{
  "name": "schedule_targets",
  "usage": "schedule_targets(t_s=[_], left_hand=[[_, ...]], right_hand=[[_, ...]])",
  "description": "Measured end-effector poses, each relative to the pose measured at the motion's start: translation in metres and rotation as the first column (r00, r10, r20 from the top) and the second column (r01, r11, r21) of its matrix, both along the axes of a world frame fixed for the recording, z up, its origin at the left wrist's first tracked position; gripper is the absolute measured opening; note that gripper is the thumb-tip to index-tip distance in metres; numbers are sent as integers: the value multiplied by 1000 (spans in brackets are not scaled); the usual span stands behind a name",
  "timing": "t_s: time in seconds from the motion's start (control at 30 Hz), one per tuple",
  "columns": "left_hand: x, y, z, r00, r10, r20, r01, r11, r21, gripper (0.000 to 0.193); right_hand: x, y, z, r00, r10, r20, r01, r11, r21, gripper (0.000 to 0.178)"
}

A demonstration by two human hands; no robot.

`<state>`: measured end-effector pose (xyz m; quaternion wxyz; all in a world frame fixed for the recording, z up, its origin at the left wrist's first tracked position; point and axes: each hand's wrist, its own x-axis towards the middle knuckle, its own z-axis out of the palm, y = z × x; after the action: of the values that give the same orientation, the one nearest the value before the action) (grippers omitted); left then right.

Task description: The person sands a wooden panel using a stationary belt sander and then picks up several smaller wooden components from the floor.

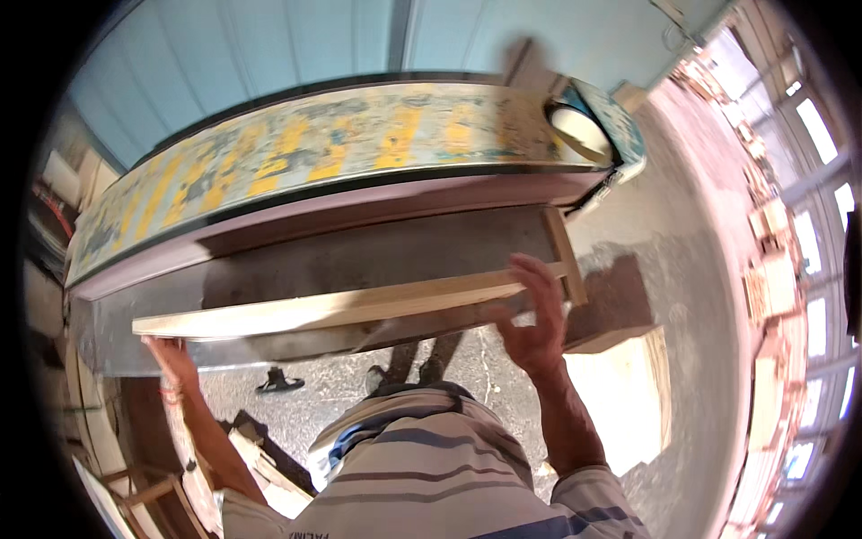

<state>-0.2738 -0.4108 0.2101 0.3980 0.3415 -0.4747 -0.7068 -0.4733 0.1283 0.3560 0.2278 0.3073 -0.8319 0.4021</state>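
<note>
Plank (341,307), pale wood, long, lies level along front edge of metal machine table (377,251). Right hand (537,314) wraps fingers over plank's right end, gripping it. Left hand (171,355) under plank's left end, seemingly supporting it; grip unclear, half hidden. Worn yellow-painted machine top (323,153) behind. Stacked pale boards (628,386) on concrete floor (664,242), right.

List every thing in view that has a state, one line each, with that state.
Long wooden board: lying flat on the machine table, held at both ends.
Left hand: gripping the board's left end from below.
Right hand: fingers curled over the board's right end.
Machine table: grey, bare beyond the board.
Wooden block: resting on the floor, untouched.
</note>
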Motion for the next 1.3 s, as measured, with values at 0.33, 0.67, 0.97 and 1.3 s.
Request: schedule_targets(t_s=[0.33,0.67,0.97,1.3], left_hand=[[8,-23,-19,993,-101,-60,103,994,28,73],[-15,-1,4,975,-45,220,26,996,88,48],[-33,9,-37,850,-69,522,54,998,43,48],[19,-18,-88,393,285,874,535,703,-470,66]], right_hand=[[-14,90,-119,759,-131,638,342,914,-219,50],[-54,63,-98,642,-24,767,209,967,-144,34],[-81,90,-141,520,-347,781,307,929,208,43],[-71,103,-177,734,-386,558,428,902,59,22]])
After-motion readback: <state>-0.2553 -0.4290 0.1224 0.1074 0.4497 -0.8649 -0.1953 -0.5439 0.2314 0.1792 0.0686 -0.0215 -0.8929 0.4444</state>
